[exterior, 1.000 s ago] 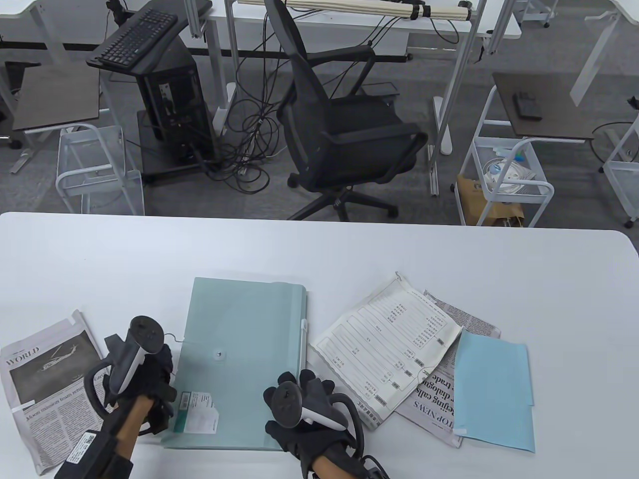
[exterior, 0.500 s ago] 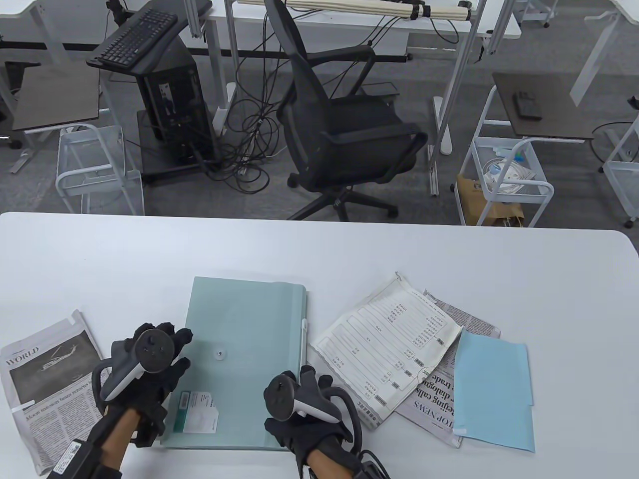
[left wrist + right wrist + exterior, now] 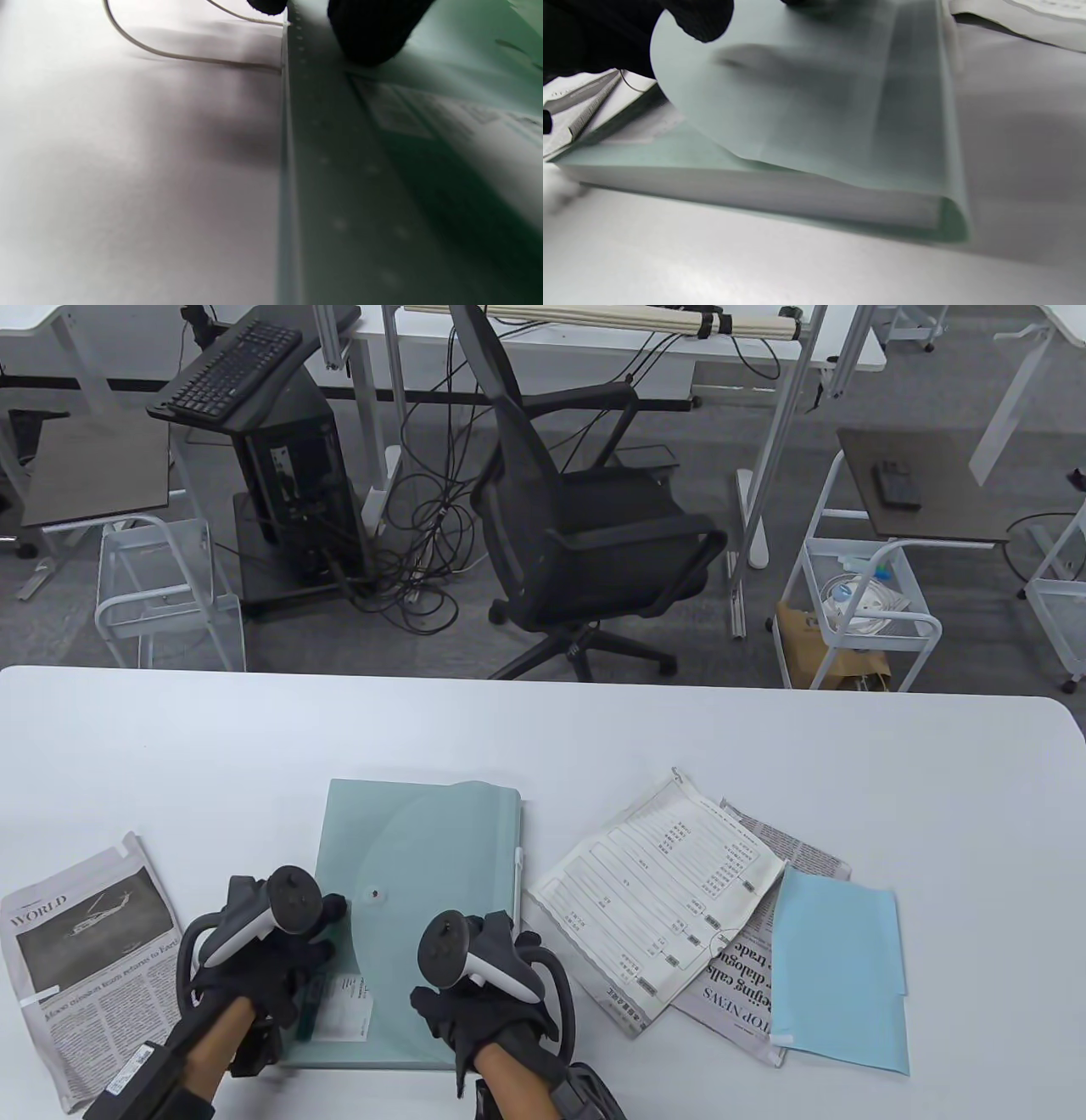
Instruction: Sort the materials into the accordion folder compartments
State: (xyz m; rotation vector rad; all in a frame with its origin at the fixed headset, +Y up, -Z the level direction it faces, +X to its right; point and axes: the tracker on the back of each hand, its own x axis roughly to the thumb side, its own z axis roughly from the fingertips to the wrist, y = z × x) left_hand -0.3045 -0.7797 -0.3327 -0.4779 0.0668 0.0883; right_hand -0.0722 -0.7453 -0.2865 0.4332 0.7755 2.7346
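My white tabletop (image 3: 543,729) carries a pale green accordion folder (image 3: 441,831) lying flat near its front edge. To the folder's left lies a folded newspaper (image 3: 76,950) headed WORLD. To the right, a printed form sheet (image 3: 653,891) lies partly over another newspaper (image 3: 738,984), and a light blue sheet (image 3: 840,967) overlaps that newspaper's right side.
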